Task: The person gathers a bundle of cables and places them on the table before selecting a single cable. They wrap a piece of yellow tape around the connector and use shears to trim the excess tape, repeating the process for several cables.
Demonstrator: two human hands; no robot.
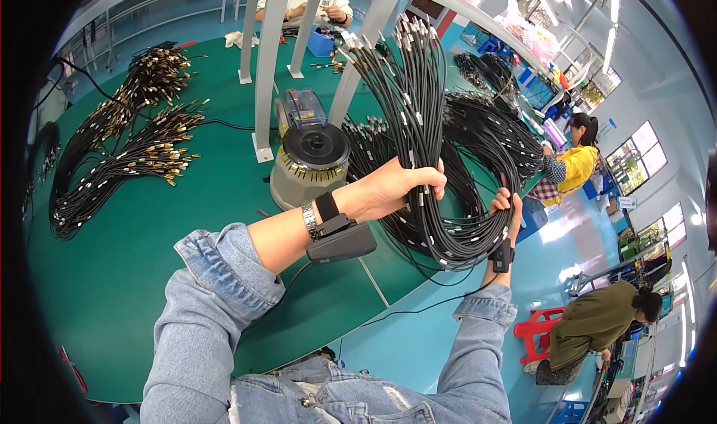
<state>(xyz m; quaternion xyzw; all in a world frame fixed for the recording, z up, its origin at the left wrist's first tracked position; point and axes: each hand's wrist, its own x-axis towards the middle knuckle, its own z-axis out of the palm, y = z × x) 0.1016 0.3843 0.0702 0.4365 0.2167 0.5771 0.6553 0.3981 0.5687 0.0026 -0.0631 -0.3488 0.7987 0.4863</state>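
Count so far: three other people around, two cable piles lying on the green tabletop, one tape dispenser, one red stool.

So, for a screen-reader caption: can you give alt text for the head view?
A person's left hand grips a thick bundle of black cables while the right hand supports its lower loop, above a green table with more cable bundles and a round grey machine.

Left hand raised mid-frame, fingers curled shut, wrist strapped, denim sleeve pushed back to mid-forearm. Right hand lower and further right, fingers hooked upward, forearm nearly upright, wrist strapped too.
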